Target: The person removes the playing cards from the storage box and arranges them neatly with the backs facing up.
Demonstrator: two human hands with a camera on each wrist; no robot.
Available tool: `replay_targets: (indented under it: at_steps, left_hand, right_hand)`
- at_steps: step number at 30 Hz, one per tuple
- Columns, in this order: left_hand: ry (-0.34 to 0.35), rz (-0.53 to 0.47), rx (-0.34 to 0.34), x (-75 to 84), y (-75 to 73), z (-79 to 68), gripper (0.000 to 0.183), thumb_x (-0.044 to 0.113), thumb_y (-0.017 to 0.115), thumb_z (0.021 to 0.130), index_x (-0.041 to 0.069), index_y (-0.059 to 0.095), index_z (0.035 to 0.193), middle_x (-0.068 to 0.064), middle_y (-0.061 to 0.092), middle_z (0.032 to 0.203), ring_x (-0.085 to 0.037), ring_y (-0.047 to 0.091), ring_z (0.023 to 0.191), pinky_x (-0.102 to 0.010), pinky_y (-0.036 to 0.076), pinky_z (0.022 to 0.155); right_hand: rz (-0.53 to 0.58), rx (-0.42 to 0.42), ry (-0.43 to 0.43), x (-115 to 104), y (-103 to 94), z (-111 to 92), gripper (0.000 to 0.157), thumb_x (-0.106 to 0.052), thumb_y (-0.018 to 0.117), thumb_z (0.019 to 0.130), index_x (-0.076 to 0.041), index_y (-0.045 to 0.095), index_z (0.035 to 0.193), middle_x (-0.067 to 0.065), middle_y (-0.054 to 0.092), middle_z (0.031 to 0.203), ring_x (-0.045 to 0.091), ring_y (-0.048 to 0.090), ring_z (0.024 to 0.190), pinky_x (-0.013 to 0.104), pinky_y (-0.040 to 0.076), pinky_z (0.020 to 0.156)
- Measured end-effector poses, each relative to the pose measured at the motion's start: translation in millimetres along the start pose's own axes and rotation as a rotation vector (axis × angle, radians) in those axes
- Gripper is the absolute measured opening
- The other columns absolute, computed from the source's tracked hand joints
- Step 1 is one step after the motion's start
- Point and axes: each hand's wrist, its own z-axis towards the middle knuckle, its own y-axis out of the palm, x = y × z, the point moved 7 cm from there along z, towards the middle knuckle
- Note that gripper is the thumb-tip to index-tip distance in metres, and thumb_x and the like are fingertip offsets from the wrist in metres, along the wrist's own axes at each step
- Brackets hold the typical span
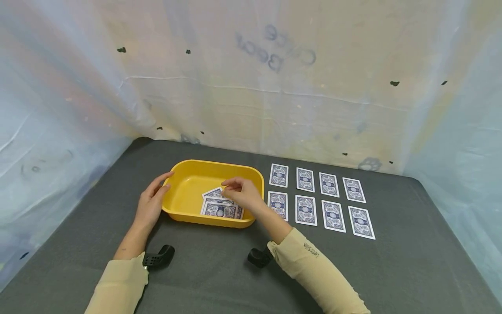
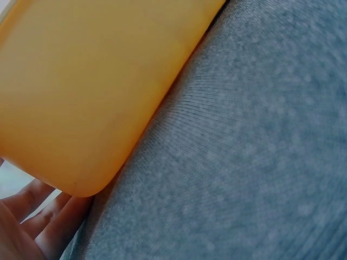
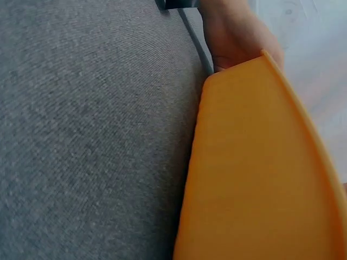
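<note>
Cards are being handled at the yellow tray [image 1: 178, 198], which is set on the dark surface [image 1: 211, 266], left of centre. Its left end is touched from outside by the left hand [image 1: 150, 203], fingers fairly straight and slightly spread, thumb by the rim; the tray is presumably being steadied. The right hand [image 1: 244, 195] is held over the tray's right half, fingers bent and thumb and fingertips brought close together at the far edge of the loose cards [image 1: 221, 210]; whether a card is pinched cannot be told, as the contact is too small in the head view and not shown in the wrist views. The loose cards are overlapped, backs up, near the tray's near wall. The laid-out cards [image 1: 306, 210] are lined up right of the tray in two rows of four, also backs up. Step in hand is judged to be a single-card pick or release inside the tray; which one cannot be told. If a pick, one card edge needs to be lifted free of the overlap without its neighbours being dragged; if a release, the fingertips need to be parted with the card kept flat.
</note>
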Motion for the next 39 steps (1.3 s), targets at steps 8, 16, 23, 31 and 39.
replay_targets:
  at_steps: [8, 16, 23, 31, 39]
  left_hand:
    - [0.010, 0.000, -0.007, -0.7, 2.4, 0.8, 0.042, 0.034, 0.038, 0.103, 0.025, 0.044, 0.144, -0.016, 0.051, 0.127, -0.023, 0.045, 0.100, -0.023, 0.036, 0.080]
    - [0.004, -0.012, -0.006, -1.7, 4.2, 0.9, 0.042, 0.034, 0.038, 0.103, 0.026, 0.044, 0.144, -0.016, 0.051, 0.131, -0.023, 0.046, 0.104, -0.027, 0.036, 0.084]
    - [-0.001, -0.015, -0.003, -2.6, 4.2, 1.0, 0.043, 0.035, 0.038, 0.103, 0.026, 0.044, 0.144, -0.015, 0.049, 0.134, -0.023, 0.046, 0.106, -0.029, 0.036, 0.086]
    - [-0.005, -0.023, -0.005, -2.7, 3.4, 1.0, 0.043, 0.034, 0.038, 0.103, 0.026, 0.043, 0.145, -0.014, 0.049, 0.135, -0.022, 0.045, 0.107, -0.028, 0.037, 0.086]
    - [-0.008, -0.014, -0.004, -3.0, 1.8, 0.8, 0.043, 0.036, 0.037, 0.103, 0.026, 0.043, 0.145, -0.014, 0.049, 0.134, -0.023, 0.045, 0.107, -0.030, 0.036, 0.086]
  right_hand:
    - [-0.121, -0.068, 0.044, 5, 7.4, 0, 0.031, -0.018, 0.075, 0.082, -0.006, 0.070, 0.110, 0.008, 0.067, 0.101, 0.018, 0.059, 0.091, 0.027, 0.048, 0.080]
    - [-0.240, -0.190, 0.073, 9, 15.8, -3, 0.045, -0.017, 0.080, 0.076, -0.009, 0.066, 0.118, 0.013, 0.060, 0.127, 0.029, 0.054, 0.119, 0.041, 0.042, 0.102]
    - [-0.394, -0.209, 0.051, 8, 19.7, -2, 0.053, -0.014, 0.083, 0.072, -0.008, 0.063, 0.121, 0.013, 0.058, 0.122, 0.026, 0.052, 0.112, 0.037, 0.042, 0.097]
    - [-0.473, -0.213, 0.053, 11, 23.7, -2, 0.051, -0.011, 0.081, 0.072, -0.011, 0.062, 0.119, 0.011, 0.058, 0.112, 0.021, 0.051, 0.099, 0.033, 0.042, 0.089]
    - [-0.536, -0.196, 0.042, 9, 23.7, -2, 0.042, -0.011, 0.079, 0.074, -0.011, 0.062, 0.112, 0.007, 0.057, 0.101, 0.020, 0.048, 0.091, 0.032, 0.039, 0.084]
